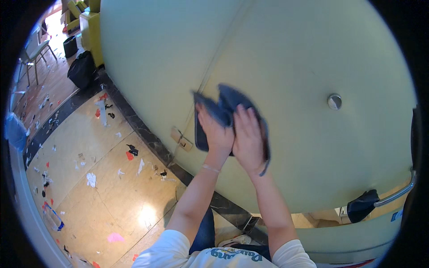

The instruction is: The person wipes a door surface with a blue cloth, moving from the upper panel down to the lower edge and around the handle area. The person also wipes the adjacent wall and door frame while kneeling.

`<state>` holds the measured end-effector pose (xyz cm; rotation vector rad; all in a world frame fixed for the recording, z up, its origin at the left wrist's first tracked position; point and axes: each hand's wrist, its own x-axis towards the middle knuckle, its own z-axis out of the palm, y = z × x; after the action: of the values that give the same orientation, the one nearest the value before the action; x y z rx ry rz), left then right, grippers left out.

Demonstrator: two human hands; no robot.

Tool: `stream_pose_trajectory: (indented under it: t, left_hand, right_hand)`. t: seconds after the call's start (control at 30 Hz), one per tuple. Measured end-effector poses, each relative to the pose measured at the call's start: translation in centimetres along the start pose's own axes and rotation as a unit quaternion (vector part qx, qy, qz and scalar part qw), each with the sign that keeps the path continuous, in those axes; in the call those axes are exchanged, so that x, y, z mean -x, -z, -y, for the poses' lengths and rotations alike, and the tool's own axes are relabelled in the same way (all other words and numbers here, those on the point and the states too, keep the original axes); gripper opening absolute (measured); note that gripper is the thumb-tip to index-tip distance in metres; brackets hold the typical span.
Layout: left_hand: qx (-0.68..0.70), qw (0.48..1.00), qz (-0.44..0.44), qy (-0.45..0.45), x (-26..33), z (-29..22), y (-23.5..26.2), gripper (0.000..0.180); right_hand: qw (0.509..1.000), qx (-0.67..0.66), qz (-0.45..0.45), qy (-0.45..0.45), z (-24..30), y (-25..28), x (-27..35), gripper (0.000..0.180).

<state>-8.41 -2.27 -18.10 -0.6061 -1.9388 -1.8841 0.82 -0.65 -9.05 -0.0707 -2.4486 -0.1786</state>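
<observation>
A dark blue-grey cloth (232, 100), folded and bunched, is between my two hands in front of a large pale green glass panel (286, 53). My left hand (215, 132) has its fingers against the cloth's left fold, the tips partly covered by it. Right beside it, my right hand (248, 138) lies along the other part of the cloth, with fingers stretched upward and a flap hanging past the wrist. Both hands hold the cloth. Whether it touches the glass I cannot tell. The cloth's edges are slightly blurred.
A round metal knob (334, 101) sits on the panel, and a metal fitting (181, 139) is at its lower edge. Paper and plastic scraps (91, 179) litter the tiled floor (107, 210). Another dark cloth (362, 206) hangs by a metal bar (397, 195). A black bag (82, 70) stands far left.
</observation>
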Motion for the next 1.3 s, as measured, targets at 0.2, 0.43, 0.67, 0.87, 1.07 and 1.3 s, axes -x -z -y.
stream_pose_trajectory:
  t: [0.2,0.43,0.67,0.87,1.07,1.3]
  left_hand:
    - [0.032,0.998,0.012,-0.046,-5.2,-5.0,3.3,0.068]
    - [0.021,0.999,-0.021,-0.044,-4.9,-4.4,3.2,0.072]
    - [-0.013,0.998,-0.06,0.034,-2.5,1.3,0.5,0.078]
    - [0.001,0.98,-0.008,0.201,7.9,14.1,-1.6,0.074]
    - [0.123,0.965,-0.029,0.23,13.8,13.8,-4.4,0.083]
    - [0.026,0.975,0.212,-0.068,9.4,-9.5,-1.0,0.075]
  right_hand:
    - [0.999,-0.024,0.001,-0.042,0.9,0.4,-0.5,0.042]
    - [0.997,-0.067,-0.012,-0.036,0.9,-0.1,-0.1,0.042]
    - [0.982,-0.183,0.014,-0.044,1.9,-3.2,0.8,0.043]
    - [0.961,-0.228,0.149,-0.049,2.6,-9.9,6.9,0.042]
    - [0.973,-0.182,0.136,-0.046,1.6,-7.3,10.0,0.046]
    - [0.959,0.201,-0.139,-0.144,-3.4,4.9,13.8,0.048]
